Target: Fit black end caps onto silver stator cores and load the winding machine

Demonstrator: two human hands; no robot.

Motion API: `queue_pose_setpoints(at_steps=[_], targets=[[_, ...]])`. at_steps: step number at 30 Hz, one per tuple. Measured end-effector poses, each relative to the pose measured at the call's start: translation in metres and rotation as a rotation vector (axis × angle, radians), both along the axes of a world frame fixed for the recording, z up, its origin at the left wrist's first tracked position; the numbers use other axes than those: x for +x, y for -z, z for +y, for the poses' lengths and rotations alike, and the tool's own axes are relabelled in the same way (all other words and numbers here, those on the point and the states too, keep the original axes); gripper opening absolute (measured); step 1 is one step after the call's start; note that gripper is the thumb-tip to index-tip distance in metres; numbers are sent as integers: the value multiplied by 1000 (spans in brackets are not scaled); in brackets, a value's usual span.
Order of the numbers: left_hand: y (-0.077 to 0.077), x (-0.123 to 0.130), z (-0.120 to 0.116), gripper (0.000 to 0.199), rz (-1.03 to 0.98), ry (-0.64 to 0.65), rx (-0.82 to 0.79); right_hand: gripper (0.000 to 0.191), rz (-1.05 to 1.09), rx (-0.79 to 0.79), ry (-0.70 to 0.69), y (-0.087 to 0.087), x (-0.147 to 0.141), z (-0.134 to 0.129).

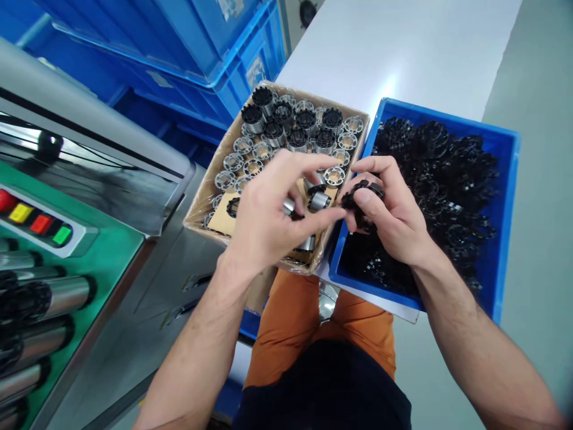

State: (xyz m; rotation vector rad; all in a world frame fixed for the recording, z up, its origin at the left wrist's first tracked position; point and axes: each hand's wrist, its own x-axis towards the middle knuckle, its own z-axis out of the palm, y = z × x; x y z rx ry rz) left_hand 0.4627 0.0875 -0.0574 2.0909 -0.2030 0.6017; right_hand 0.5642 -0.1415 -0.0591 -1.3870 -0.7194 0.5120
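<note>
My right hand (389,218) is closed on black plastic rings (363,200) with notched edges; how many is unclear. It is over the near left part of a blue bin (505,227) heaped with similar black pieces. My left hand (273,209) hovers above a cardboard box (208,190), thumb and index finger stretched toward the right hand. Behind its curled fingers shows a small metal cylinder (289,206); whether the hand touches it cannot be told. Slotted metal cores (253,167) stand in rows in the box, several with black caps (296,140). Other cores (319,201) lie on cardboard.
A white table (403,48) carries the box and bin. Stacked blue crates (179,48) rise at the back left. On the left, a green machine surface (102,239) has coloured buttons (41,224) and a row of metal cylinders (58,298). My legs (286,334) are below the table edge.
</note>
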Motion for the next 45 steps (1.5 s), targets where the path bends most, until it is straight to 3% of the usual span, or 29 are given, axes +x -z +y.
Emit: queue_pose_setpoints(at_steps=[2,4,6,10,13,15,19,25,28,35,40,45], targets=[[-2,0,-12,40,-20,62,-41,49,-5,29,-23,-4,-1,1],[-1,1,-21,18,-47,18,-50,46,2,28,-42,-7,0,0],[1,1,-24,10,-78,-58,-48,48,6,1,-64,-8,2,-3],[3,0,-22,16,-105,-156,-69,51,-93,-68,-50,-10,6,-8],[4,-1,-23,13,-87,-131,-140,51,-161,-54,-13,-11,5,-8],[9,0,-24,19,-40,-82,-272,55,-184,-45,16,-11,4,-7],[26,7,-24,65,66,-30,-645,62,-230,-117,65,-12,3,-8],[37,6,-43,56,267,38,-924,59,-212,-59,154,-6,-3,-5],[38,0,-56,74,232,52,-928,56,-243,-17,164,-1,-7,-1],[35,-10,-57,71,198,122,-829,53,-341,-10,148,3,-9,2],[32,-8,-56,90,231,21,-695,47,-382,-28,136,2,-6,1],[31,-9,-53,79,222,99,-693,47,-473,-22,139,6,-4,-2]])
